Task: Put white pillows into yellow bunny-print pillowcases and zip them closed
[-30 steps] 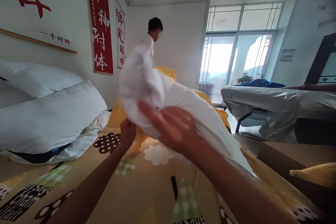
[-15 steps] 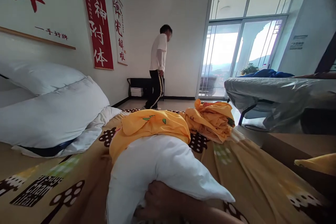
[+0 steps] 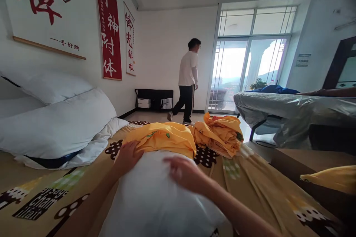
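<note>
Your left hand (image 3: 128, 159) is nearer the orange pillowcase (image 3: 167, 139), fingers laid over its left side; whether the thumb pinches cloth, I cannot tell. The white pillow (image 3: 150, 196) lies just right of those fingers, its long axis seemingly running away from you into the case. Your right hand (image 3: 186, 174) is over the pillow, index finger extended, the others too blurred to judge; the case's hem lies just beyond that fingertip.

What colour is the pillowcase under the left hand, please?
The pillowcase is orange-yellow with green marks, seen in the head view.
</note>
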Demonstrator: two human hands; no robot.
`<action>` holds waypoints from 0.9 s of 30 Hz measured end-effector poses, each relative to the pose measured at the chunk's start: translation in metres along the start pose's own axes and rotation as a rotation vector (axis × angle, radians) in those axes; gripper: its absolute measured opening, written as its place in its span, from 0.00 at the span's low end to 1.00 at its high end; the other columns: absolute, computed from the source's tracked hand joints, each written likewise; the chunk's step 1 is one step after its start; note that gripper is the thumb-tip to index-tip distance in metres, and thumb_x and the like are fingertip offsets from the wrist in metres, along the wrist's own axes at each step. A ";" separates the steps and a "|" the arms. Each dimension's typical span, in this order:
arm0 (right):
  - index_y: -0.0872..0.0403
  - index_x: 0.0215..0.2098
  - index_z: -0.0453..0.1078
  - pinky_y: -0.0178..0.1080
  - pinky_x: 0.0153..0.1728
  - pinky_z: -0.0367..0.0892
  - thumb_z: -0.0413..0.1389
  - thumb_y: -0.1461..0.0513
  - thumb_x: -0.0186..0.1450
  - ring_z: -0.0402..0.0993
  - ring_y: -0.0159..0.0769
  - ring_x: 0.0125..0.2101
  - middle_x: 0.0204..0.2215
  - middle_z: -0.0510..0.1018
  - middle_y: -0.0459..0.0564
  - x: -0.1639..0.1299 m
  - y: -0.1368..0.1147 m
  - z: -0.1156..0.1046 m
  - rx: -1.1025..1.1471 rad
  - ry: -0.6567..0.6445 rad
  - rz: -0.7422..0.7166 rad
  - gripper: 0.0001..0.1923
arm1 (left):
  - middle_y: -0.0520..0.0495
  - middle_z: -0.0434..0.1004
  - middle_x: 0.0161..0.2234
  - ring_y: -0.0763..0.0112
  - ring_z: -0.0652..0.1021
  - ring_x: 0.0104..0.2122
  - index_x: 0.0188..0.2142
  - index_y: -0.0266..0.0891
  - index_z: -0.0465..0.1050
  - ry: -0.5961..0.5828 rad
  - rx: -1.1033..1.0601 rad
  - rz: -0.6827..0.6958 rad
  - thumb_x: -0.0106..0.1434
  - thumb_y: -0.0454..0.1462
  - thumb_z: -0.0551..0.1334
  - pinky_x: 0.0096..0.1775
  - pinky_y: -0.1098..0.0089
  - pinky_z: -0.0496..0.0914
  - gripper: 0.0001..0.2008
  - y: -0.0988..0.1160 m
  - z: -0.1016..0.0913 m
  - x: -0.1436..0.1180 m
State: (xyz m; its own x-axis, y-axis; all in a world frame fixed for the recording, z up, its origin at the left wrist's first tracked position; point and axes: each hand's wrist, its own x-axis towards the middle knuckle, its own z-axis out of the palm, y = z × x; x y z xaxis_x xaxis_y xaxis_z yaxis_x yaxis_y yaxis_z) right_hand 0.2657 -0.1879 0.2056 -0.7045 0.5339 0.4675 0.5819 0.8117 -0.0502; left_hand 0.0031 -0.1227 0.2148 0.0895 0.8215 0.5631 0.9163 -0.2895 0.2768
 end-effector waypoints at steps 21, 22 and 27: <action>0.53 0.35 0.70 0.38 0.35 0.65 0.42 0.54 0.69 0.75 0.39 0.32 0.30 0.79 0.51 -0.003 0.103 -0.115 -0.135 0.782 0.394 0.18 | 0.55 0.64 0.19 0.74 0.66 0.20 0.28 0.40 0.67 0.713 -0.489 -0.192 0.61 0.48 0.54 0.22 0.75 0.62 0.15 0.055 -0.116 -0.018; 0.52 0.35 0.71 0.37 0.34 0.66 0.43 0.54 0.69 0.76 0.38 0.31 0.30 0.80 0.51 -0.004 0.093 -0.122 -0.136 0.793 0.333 0.18 | 0.55 0.63 0.19 0.74 0.65 0.20 0.27 0.40 0.67 0.759 -0.465 -0.157 0.60 0.47 0.55 0.22 0.75 0.61 0.14 0.063 -0.125 -0.023; 0.50 0.37 0.72 0.35 0.29 0.69 0.45 0.57 0.68 0.78 0.36 0.28 0.31 0.81 0.49 -0.027 0.055 -0.141 -0.174 0.738 0.191 0.14 | 0.54 0.65 0.21 0.74 0.67 0.23 0.27 0.40 0.69 0.851 -0.396 -0.077 0.61 0.44 0.56 0.25 0.74 0.62 0.12 0.087 -0.148 -0.062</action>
State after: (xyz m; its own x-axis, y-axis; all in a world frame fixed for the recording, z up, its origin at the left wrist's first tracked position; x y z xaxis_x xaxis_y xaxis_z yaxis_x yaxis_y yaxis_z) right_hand 0.3737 -0.1908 0.3150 -0.1691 0.3155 0.9337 0.7641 0.6403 -0.0780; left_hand 0.0197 -0.2717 0.3194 -0.4242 0.2557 0.8687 0.6945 -0.5237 0.4933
